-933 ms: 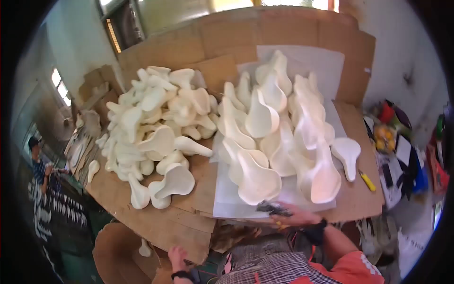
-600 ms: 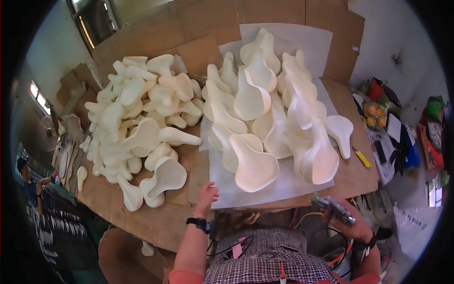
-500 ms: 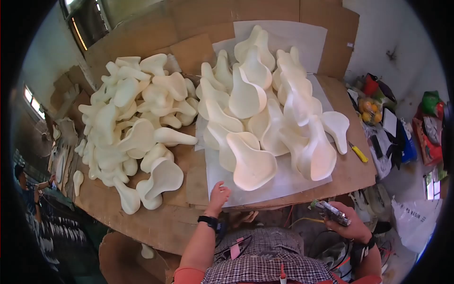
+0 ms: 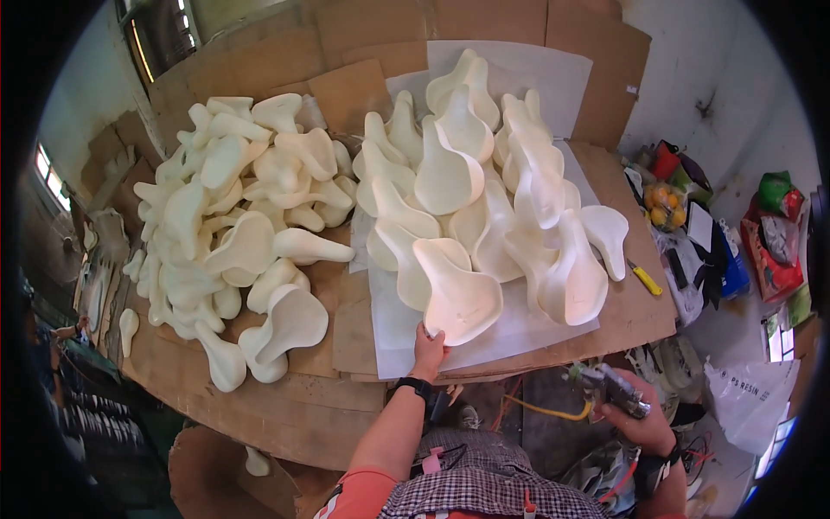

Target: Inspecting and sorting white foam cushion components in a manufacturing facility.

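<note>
Cream-white bicycle saddle foams cover much of the cardboard-topped table. My left hand pinches the near rim of the closest saddle foam in the right-hand group, thumb over the edge and the other fingers partly hidden beneath. That saddle foam lies hollow side up, its narrow nose pointing away from me. My right hand is wrapped round a silver metal air tool, held beyond the table's front edge at the right. A yellow hose runs close to this tool; its joint is not clear.
A jumbled pile of saddle foams fills the left side of the table. White paper lies under the right group. A yellow-handled cutter rests near the right edge. Bags of goods and a white sack stand farther right.
My left hand has moved forward and right, from above the paper's front edge to a grip on the nearest saddle foam. The right hand still holds the air tool, slightly lower.
</note>
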`<state>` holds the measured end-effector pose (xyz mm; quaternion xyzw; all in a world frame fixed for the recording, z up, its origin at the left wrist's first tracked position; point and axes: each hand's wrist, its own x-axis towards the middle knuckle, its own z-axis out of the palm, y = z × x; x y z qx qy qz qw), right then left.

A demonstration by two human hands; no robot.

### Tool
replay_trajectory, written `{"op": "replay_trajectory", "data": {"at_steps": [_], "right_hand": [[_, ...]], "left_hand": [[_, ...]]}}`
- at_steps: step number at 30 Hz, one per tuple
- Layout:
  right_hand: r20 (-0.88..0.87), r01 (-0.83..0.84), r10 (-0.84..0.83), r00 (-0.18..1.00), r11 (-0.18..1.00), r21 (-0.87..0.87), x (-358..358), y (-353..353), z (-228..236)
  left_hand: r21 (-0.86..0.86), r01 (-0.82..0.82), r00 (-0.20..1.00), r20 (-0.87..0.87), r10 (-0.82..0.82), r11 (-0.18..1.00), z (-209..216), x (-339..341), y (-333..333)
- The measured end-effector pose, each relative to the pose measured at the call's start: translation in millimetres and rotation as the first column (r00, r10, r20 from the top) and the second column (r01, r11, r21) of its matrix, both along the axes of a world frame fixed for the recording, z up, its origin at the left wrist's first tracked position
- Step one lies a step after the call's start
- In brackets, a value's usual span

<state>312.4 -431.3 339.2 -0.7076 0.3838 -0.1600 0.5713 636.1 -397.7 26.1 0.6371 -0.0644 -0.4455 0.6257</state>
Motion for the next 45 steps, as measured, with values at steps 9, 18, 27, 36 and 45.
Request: {"op": "replay_trajectory", "data": {"at_steps": [9, 18, 27, 36, 45], "right_hand": [[0.214, -0.068, 0.073, 0.974, 0.997, -0.03, 20.7, -1.9, 14.9], [0.136, -0.034, 0.033, 0.99, 0.999, 0.003, 53.5, -12.1, 17.1], [0.064, -0.042, 0.049, 0.997, 0.993, -0.11, 60.9, -8.4, 21.6], [0.163, -0.02, 0.018, 0.986, 1.0, 0.011, 128.7, -30.4, 25.1], [0.058, -0.057, 0.058, 0.997, 0.998, -0.021, 128.1, -40.9, -2.4]], "left_hand": [[-0.07, -0.069, 0.994, -0.086, 0.063, 0.995, 54.1, 18.1, 33.9], [-0.454, -0.589, 0.807, -0.281, 0.519, 0.669, 110.6, 152.4, 62.3], [0.026, 0.087, 0.995, 0.037, -0.088, 0.996, 2.1, 105.6, -33.1], [-0.083, -0.326, 0.749, 0.586, 0.311, 0.942, -19.2, 194.3, 85.4], [-0.174, -0.358, 0.919, 0.11, 0.379, 0.918, 46.6, 256.6, 69.7]]}}
